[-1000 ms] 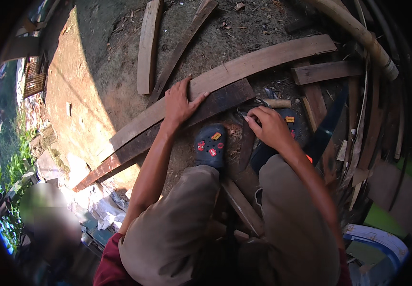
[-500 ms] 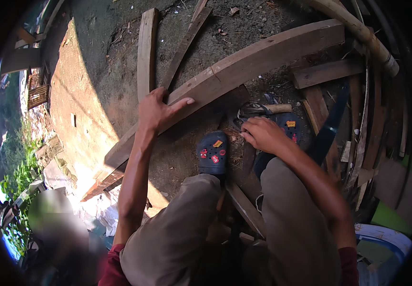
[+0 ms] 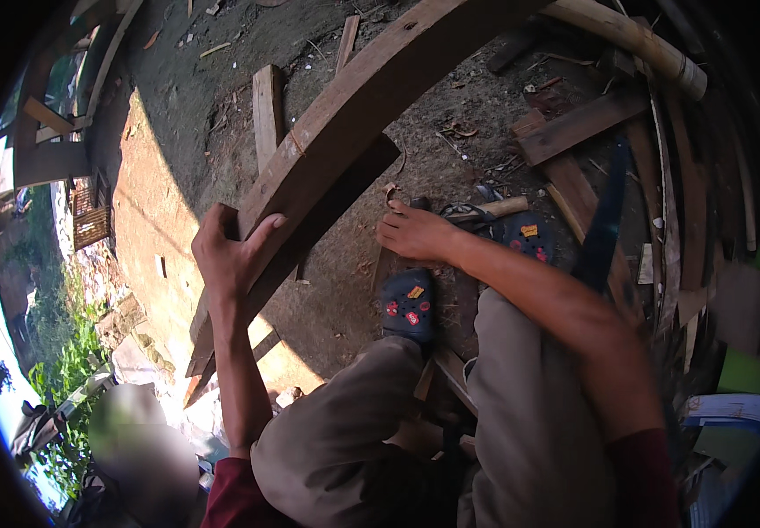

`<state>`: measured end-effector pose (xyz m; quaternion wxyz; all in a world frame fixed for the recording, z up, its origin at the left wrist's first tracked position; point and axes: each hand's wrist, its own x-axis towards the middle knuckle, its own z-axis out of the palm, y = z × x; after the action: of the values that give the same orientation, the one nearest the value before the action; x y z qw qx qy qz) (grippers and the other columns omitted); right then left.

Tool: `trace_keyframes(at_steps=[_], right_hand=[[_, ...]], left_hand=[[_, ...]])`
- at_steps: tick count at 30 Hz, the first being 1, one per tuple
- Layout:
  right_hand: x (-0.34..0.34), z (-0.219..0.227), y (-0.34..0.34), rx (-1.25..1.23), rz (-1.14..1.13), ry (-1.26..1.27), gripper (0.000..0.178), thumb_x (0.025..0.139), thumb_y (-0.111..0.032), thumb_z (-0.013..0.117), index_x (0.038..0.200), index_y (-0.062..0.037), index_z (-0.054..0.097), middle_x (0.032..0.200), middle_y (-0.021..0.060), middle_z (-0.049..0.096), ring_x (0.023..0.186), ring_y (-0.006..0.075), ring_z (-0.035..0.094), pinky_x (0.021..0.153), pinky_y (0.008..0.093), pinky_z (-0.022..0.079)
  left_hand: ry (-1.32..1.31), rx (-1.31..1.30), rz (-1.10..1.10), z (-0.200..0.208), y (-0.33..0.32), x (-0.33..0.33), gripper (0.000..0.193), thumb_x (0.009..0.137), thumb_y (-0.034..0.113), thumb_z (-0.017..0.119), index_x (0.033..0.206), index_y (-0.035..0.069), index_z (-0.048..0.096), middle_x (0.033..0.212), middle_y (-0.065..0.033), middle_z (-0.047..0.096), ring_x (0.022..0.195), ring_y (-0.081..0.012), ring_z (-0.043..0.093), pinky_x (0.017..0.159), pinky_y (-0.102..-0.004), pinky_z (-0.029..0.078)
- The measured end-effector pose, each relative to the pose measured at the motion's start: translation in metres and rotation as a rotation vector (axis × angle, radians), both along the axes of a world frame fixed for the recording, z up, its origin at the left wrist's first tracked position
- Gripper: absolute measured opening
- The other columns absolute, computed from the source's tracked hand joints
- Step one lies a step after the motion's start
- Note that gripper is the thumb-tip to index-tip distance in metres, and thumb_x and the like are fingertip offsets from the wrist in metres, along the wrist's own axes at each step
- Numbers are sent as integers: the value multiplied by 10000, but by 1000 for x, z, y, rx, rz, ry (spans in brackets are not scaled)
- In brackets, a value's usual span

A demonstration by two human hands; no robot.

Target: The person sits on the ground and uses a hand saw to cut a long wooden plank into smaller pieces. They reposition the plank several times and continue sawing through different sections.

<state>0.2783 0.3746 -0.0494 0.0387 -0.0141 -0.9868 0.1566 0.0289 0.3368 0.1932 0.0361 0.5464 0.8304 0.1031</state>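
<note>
My left hand (image 3: pixel 232 255) is closed round a long wooden beam (image 3: pixel 336 106), its thumb lying across the upper face. The beam slants from lower left to the top of the view. Along its lower side runs a darker wooden face (image 3: pixel 345 189); I cannot tell if it is a separate plank. My right hand (image 3: pixel 419 233) is low over the ground, right of the beam and apart from it. Its fingers are curled in beside a narrow brown strip; what they hold is hidden. Close by lies a tool with a pale wooden handle (image 3: pixel 507 207), its head partly covered.
My dark clogs (image 3: pixel 408 304) stand on bare soil. To the right lie a dark tapered blade (image 3: pixel 604 220), several boards (image 3: pixel 582 132) and a bamboo pole (image 3: pixel 635 44). Short planks (image 3: pixel 267 114) lie beyond the beam. A blurred shape (image 3: pixel 142 449) is at lower left.
My left hand has moved left and down with the beam, which now slants more steeply. My right hand has shifted left, away from the wooden-handled tool. The view has shifted too.
</note>
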Motion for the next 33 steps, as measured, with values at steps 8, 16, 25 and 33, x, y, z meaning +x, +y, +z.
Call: trace_keyframes(at_steps=[8,16,25,33], right_hand=[[36,39,41,265,-257,272,400,946,-261,581,1258,-9,588,1197,110,597,1203,268,549,1152,543,350],[219,121,99,-41,-972,-74,727,856,-426,769,1328,77,540,1280,221,591,1215,356,544,1050,478,389],[249,102,144,-2,-1376,82,688,880,-404,781,1350,56,580,1299,234,625,1215,398,566,1022,461,439],[247,67,123,-45,-1503,280,668,833,-316,840,1326,51,578,1289,235,624,1212,404,569,1039,463,449]], left_hand=[[-12,108,12,49,3,-10,580,662,402,962,818,-3,578,655,-48,528,618,-153,452,579,-322,422],[-137,57,-52,-12,-28,32,615,635,393,979,865,10,556,742,-67,521,673,-200,497,612,-347,430],[-210,24,-88,-60,-62,73,663,581,432,987,867,10,563,778,-106,516,709,-277,527,653,-402,452],[-206,-2,-121,-56,-68,81,617,574,343,981,846,20,531,796,-126,496,752,-331,526,675,-430,434]])
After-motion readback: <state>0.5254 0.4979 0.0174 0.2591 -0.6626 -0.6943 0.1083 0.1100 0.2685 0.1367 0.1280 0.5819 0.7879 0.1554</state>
